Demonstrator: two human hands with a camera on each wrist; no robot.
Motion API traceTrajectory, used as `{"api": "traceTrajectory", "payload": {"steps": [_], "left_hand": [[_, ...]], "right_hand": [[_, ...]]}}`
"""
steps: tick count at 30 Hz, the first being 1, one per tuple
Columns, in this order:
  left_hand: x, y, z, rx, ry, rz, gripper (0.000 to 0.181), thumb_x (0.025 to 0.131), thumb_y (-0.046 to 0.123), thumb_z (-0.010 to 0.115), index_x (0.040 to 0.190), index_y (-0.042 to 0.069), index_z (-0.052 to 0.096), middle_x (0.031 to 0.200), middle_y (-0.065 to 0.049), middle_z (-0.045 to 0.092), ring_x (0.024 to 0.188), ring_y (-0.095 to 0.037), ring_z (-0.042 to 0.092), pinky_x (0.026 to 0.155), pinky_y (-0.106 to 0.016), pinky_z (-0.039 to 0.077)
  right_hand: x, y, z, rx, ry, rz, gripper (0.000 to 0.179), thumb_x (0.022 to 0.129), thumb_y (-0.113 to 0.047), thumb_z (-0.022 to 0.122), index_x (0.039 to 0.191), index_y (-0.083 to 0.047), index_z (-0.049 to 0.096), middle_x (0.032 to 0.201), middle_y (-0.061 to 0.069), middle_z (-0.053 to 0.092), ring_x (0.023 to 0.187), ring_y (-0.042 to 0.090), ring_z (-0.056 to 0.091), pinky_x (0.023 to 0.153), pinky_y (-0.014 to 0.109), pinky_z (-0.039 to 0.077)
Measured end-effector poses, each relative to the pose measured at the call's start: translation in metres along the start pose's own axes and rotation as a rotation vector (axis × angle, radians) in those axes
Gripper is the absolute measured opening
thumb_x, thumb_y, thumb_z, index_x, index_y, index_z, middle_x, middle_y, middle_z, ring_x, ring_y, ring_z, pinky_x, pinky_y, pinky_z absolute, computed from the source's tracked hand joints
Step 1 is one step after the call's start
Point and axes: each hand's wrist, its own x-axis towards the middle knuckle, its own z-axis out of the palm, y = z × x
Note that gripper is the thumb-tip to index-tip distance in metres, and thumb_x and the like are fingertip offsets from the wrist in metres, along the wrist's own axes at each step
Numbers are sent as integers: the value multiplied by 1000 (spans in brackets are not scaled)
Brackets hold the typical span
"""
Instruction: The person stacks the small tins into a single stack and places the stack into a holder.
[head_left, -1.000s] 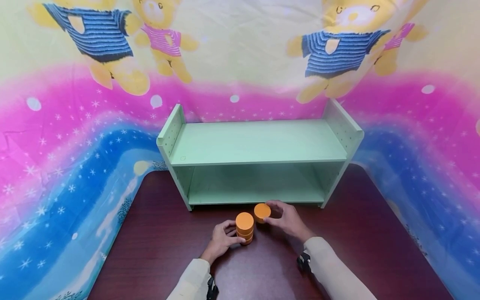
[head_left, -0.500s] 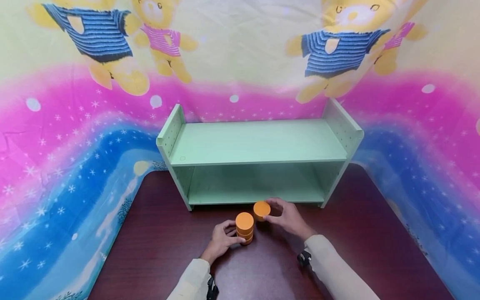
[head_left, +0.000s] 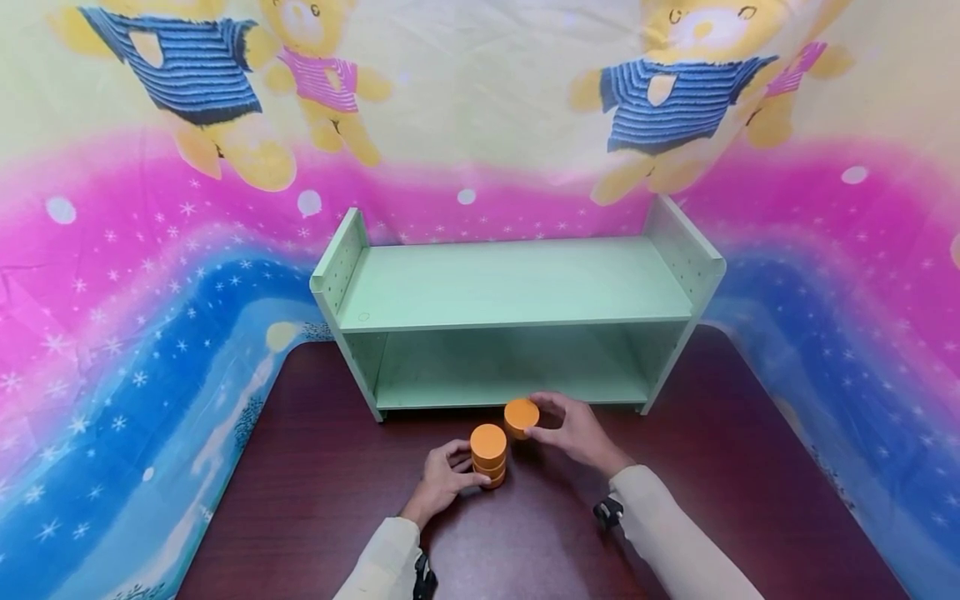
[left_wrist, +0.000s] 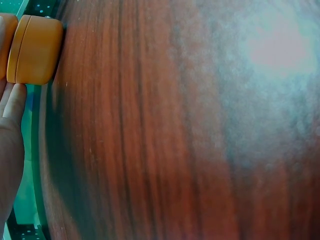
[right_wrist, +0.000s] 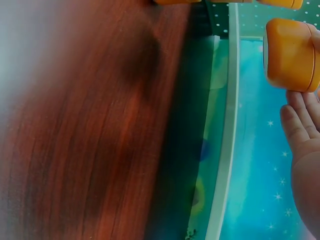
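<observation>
A short stack of small round orange jars (head_left: 489, 448) stands upright on the dark table, just in front of the shelf unit. My left hand (head_left: 441, 481) holds the stack from its left side, thumb in front and fingers behind. Between the thumb and fingers of my right hand (head_left: 577, 433) is another orange jar (head_left: 521, 418), its flat top facing up. It hangs above the table, a little right of and beyond the stack. A seam near one end shows on this orange jar (right_wrist: 290, 55) in the right wrist view. The left wrist view cuts off part of the stack (left_wrist: 37, 50).
Behind the hands stands a pale green two-tier shelf unit (head_left: 517, 283) with raised side panels. The dark red wood-grain table (head_left: 300, 500) reaches past it on both sides. A curtain (head_left: 465, 150) printed with bears hangs behind and around the table.
My right hand has raised its jar slightly and shifted it a little to the left and away from me. The left hand and the stack stay in place.
</observation>
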Motion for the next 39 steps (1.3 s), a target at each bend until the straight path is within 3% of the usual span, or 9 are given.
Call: {"api": "traceTrajectory", "payload": {"steps": [5,14,39], "left_hand": [[-1,3,-1,-27,-12,-10,55,65,-8,80,114,-11,56,115,-27,57,110,-39,54,91,-35,50],[-8,25,0,-43,-29,-17,51,67,-10,78,113,-13,55,115,-30,56,111,-43,53,92,-38,49],[-8,28,1,-33,-17,-25,52,67,-7,79,113,-12,56,114,-30,57,109,-43,54,92,-42,48]], "right_hand": [[1,-4,-1,5,-3,-8,52,72,-26,82,116,-7,62,111,4,65,103,20,61,89,42,51],[2,-10,-3,23,-14,-24,53,72,-26,82,116,-6,61,112,6,65,104,22,61,91,45,49],[5,-27,-9,50,-49,-58,52,74,-32,80,117,-9,61,113,0,64,106,15,60,93,42,48]]}}
